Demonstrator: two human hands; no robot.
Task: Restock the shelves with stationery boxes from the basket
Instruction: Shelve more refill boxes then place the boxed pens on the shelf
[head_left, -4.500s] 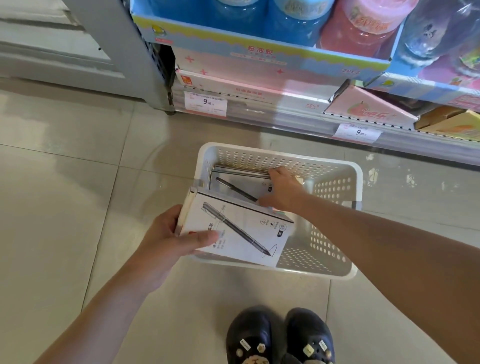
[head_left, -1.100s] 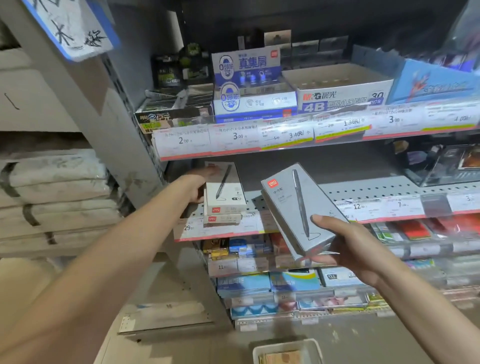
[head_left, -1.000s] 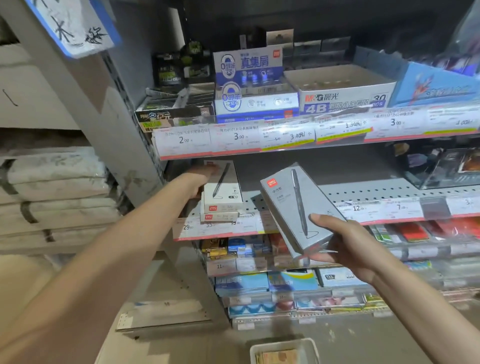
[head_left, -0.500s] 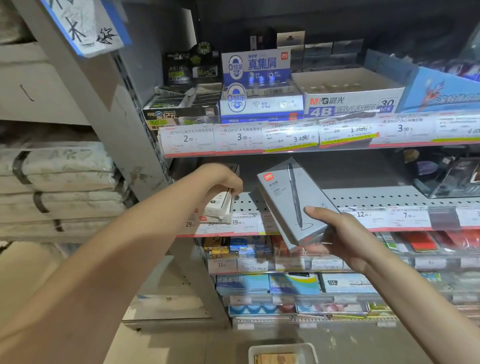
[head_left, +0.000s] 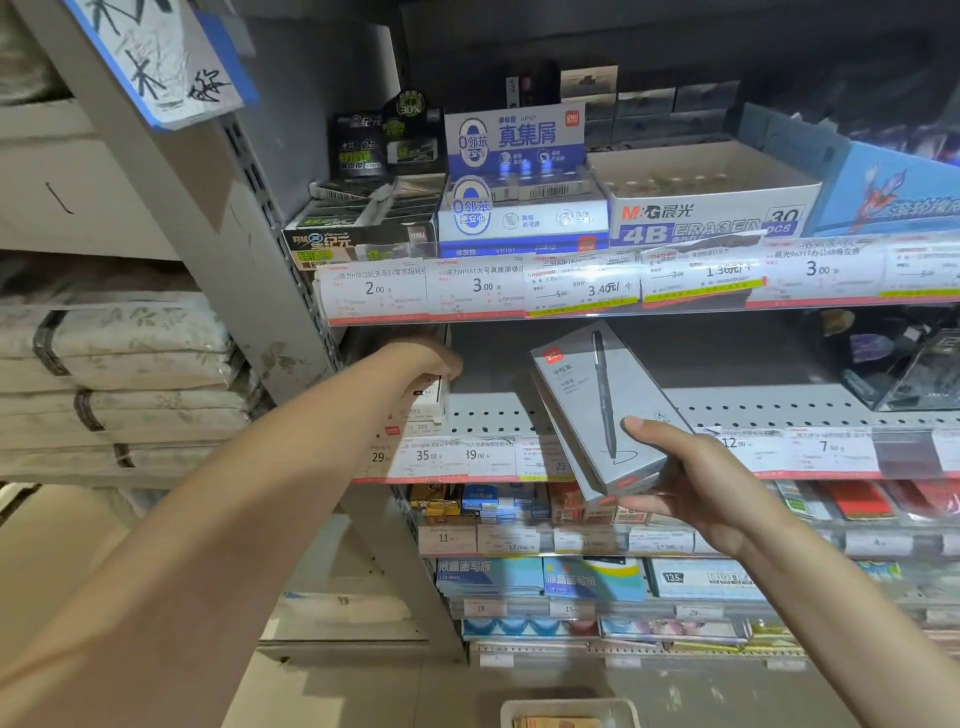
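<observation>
My left hand (head_left: 423, 361) reaches deep into the left end of the middle shelf (head_left: 519, 415) and grips white pen boxes (head_left: 428, 400) standing there; my fingers hide most of them. My right hand (head_left: 685, 478) holds a stack of grey pen boxes (head_left: 597, 405) tilted in front of the shelf's edge, thumb on the top box, fingers under the stack. The white basket (head_left: 569, 709) shows only its rim at the bottom of the view, on the floor.
The shelf above carries eraser display boxes (head_left: 706, 213) behind a strip of price labels (head_left: 571, 283). A dark clear case (head_left: 914, 379) sits at the middle shelf's right end. Lower shelves hold small packs. Bundled grey cloth (head_left: 114, 364) fills the rack at left.
My left hand pushed the white boxes from the shelf's front edge back into the left corner. The grey stack in my right hand stayed roughly where it was.
</observation>
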